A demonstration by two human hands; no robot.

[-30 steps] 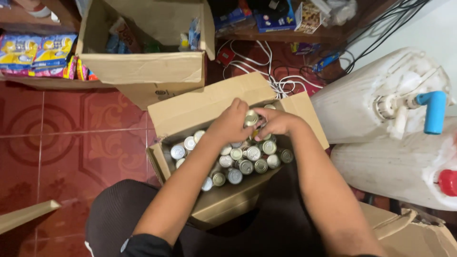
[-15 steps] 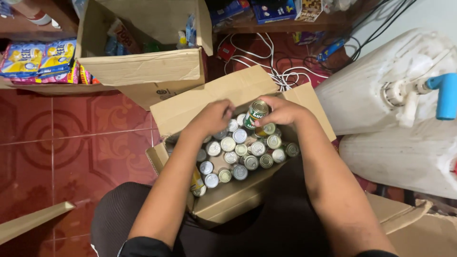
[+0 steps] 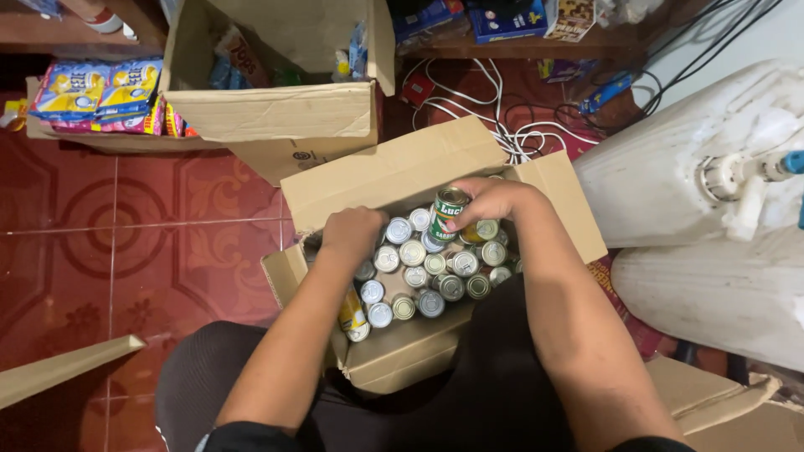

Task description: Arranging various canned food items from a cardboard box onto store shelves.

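An open cardboard box [image 3: 394,172] sits in front of my knees, packed with several small tin cans [image 3: 412,253] standing upright, silver lids showing. My right hand [image 3: 494,201] is closed around one green-labelled can [image 3: 448,213], lifted a little above the others at the far side of the box. My left hand [image 3: 352,234] reaches down into the box's left part, fingers curled among the cans; what it grips is hidden. One can with a yellow label [image 3: 352,311] lies tilted near the box's near-left corner.
A second open cardboard box [image 3: 268,109] stands behind, with packets inside. Colourful snack packets [image 3: 96,96] lie at the far left. White cables [image 3: 528,134] trail behind the box. Two large white plastic jugs [image 3: 695,184] stand at the right. Red patterned tiles [image 3: 126,251] cover the floor.
My right hand has closed on the green-labelled can and raised it slightly. My left hand has moved left and down among the cans. The view has shifted a little.
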